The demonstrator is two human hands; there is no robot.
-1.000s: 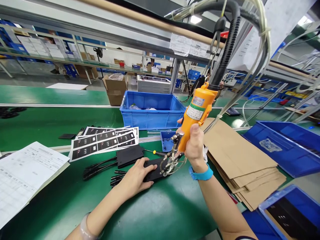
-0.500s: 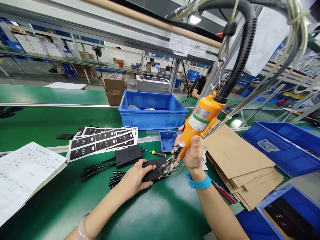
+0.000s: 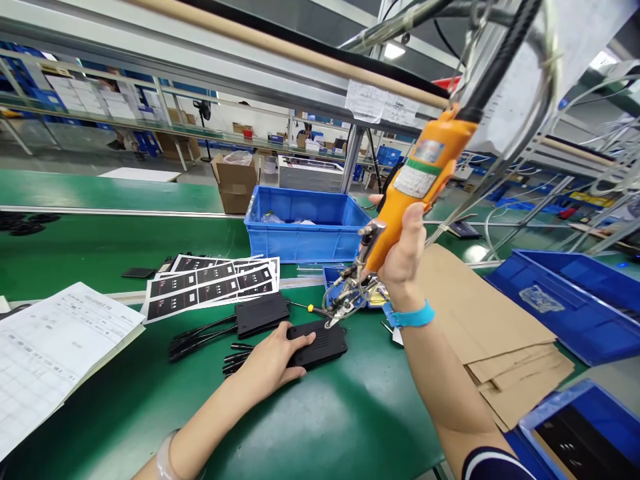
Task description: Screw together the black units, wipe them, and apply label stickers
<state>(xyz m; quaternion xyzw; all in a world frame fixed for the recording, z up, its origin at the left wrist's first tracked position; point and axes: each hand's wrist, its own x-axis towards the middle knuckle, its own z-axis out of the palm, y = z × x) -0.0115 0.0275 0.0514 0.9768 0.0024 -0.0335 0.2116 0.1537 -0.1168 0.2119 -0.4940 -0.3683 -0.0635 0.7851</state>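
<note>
My left hand grips the near left end of a black plastic case lying flat on the green bench, thumb along its front side and a finger across its ribbed top. Black cables run out from its left end. Closed around an orange power screwdriver, my right hand holds it tilted above the case. The metal head and thin tubes hang down from the tool, its tip close over the case's far edge; I cannot tell whether they touch. A second black case with cables lies just behind.
Behind stands a blue bin. Printed label sheets and papers lie to the left. Brown cardboard sheets and a blue crate are on the right. A hose holds the tool from above.
My right hand has lifted the screwdriver up and to the right, uncovering the right end of the black case. My left hand keeps its hold on the case.
</note>
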